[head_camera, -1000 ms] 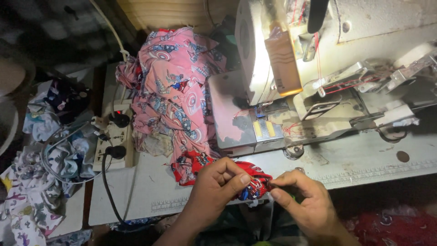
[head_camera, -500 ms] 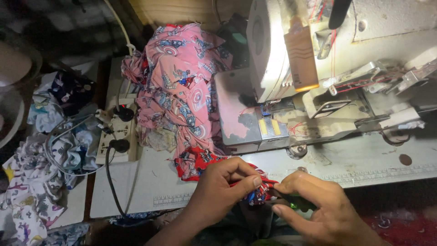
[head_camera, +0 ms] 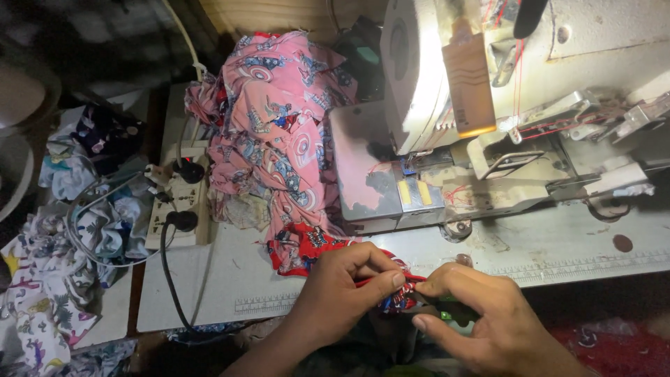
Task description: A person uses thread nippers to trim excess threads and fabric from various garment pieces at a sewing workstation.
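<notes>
The left hand point(head_camera: 342, 286) pinches the edge of a red printed cloth point(head_camera: 310, 246) between thumb and fingers, closed on it at the near edge of the table point(head_camera: 558, 244). The right hand point(head_camera: 481, 314) meets it just to the right, its fingers curled around a small green tool point(head_camera: 447, 307) and touching the same bit of cloth; the tool's working end is hidden between the two hands. The red cloth spreads from the hands up and to the left, where it lies against a heap of pink printed fabric point(head_camera: 272, 132) piled farther back on the table. To the right of that heap stands a white sewing machine point(head_camera: 488, 91), lit near its needle, with red thread point(head_camera: 520, 70) running down it. Left of the heap lies a white power strip point(head_camera: 183, 202) with black plugs point(head_camera: 183, 220) in it. At the far left lie more pale patterned cloths point(head_camera: 49, 293).
</notes>
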